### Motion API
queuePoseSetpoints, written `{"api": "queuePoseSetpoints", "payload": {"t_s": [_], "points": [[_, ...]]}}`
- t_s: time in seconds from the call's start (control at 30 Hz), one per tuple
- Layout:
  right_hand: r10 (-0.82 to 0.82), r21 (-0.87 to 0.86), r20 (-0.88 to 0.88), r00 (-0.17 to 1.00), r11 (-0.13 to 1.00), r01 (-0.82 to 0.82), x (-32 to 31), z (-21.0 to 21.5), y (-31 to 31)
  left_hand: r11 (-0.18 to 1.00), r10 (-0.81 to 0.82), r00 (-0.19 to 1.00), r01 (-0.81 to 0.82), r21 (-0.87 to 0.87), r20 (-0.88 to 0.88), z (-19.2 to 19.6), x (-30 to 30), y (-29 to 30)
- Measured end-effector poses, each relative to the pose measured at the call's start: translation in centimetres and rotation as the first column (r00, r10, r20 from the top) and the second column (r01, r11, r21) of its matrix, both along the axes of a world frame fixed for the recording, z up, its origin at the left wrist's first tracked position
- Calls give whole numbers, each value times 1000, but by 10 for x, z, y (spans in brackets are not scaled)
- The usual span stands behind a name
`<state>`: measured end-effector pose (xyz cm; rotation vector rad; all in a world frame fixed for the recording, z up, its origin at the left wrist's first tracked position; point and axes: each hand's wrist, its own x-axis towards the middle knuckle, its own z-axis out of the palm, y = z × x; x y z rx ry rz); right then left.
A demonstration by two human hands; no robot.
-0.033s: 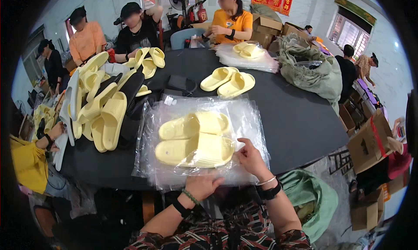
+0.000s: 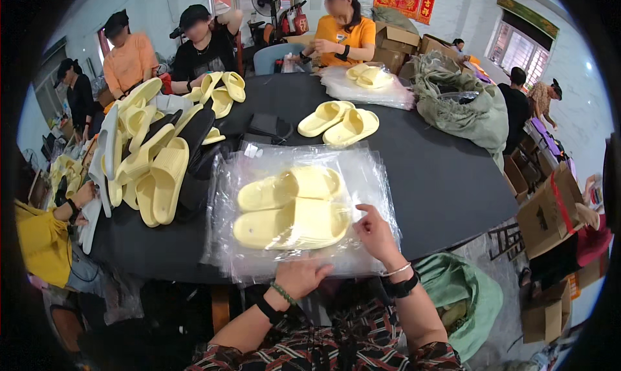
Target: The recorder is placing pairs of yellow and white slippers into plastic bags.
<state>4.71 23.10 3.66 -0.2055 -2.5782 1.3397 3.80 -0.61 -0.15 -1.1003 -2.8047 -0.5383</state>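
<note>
A single head-worn fisheye view looks steeply down and forward over the round black table (image 2: 427,177), close to its near edge at six o'clock; seated people ring the far rim towards twelve.

A pair of slippers (image 2: 291,206) lies on a stack of plastic bags (image 2: 381,196) at the desk's (image 2: 446,177) near edge. Behind it lies another pair (image 2: 338,122). A slipper heap (image 2: 155,157) sits left, seemingly partly overhanging the edge.

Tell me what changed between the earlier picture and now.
Nothing visibly changed. The left hand rests on the near edge of the clear plastic bags, the right hand touches the bagged pair of yellow slippers, and the loose yellow pair lies on the black table beyond.
</note>
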Motion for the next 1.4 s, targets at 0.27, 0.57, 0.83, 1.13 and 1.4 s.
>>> {"api": "queuePoseSetpoints", "payload": {"t_s": [0.27, 0.57, 0.83, 1.13, 1.4], "points": [[-298, 94, -265, 917, 938, 332, 23, -6, 34, 982, 31, 969, 17, -190, 245, 26, 0, 5], [-98, 525, -376, 921, 796, 300, 26, 17, 30, 990, -43, 978, 69, 121, -206, -5, -6, -2], [113, 301, -98, 989, 950, -78, -10, -10, 35, 995, -84, 996, 85, 60, -15, -3, -6, -2], [129, 270, -139, 982, 959, -88, -11, -25, 28, 829, -560, 766, 517, 214, 316, 128, -6, -87], [70, 280, -147, 987, 960, -26, -12, -28, 27, 833, 160, 921, -320, 452, 356, 168, -147, -98]]}}
